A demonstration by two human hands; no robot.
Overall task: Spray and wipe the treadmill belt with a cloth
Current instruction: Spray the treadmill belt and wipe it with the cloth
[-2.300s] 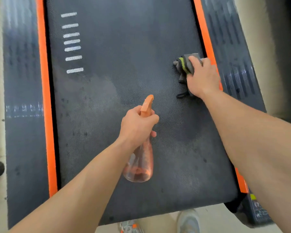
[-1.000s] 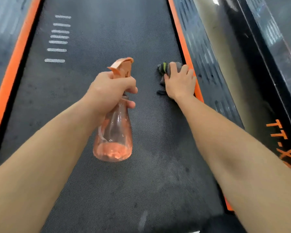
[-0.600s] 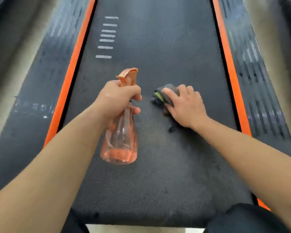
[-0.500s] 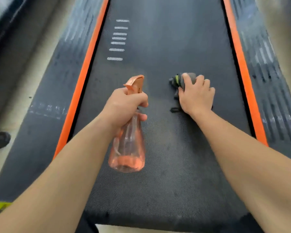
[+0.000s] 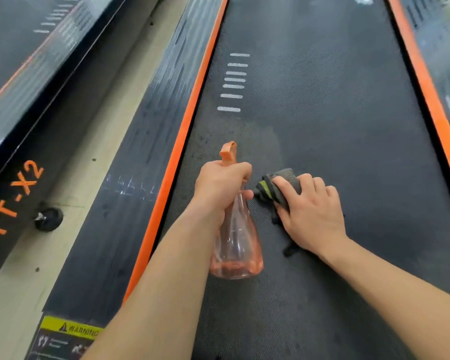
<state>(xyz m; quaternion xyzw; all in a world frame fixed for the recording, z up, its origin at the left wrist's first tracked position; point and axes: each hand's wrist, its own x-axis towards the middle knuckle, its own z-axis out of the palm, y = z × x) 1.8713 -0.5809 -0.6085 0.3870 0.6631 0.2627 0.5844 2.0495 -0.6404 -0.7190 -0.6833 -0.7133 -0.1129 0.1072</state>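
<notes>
Gym, cardio row by the look of it: long textured treadmill belt with printed white stripes, orange trim and a ribbed side rail. A second machine sits parallel on the left across a strip of beige floor, with the same orange edging, "TT-X2" lettering on its frame and a small black wheel under it. Yellow warning sticker at the near end of the rail.
</notes>
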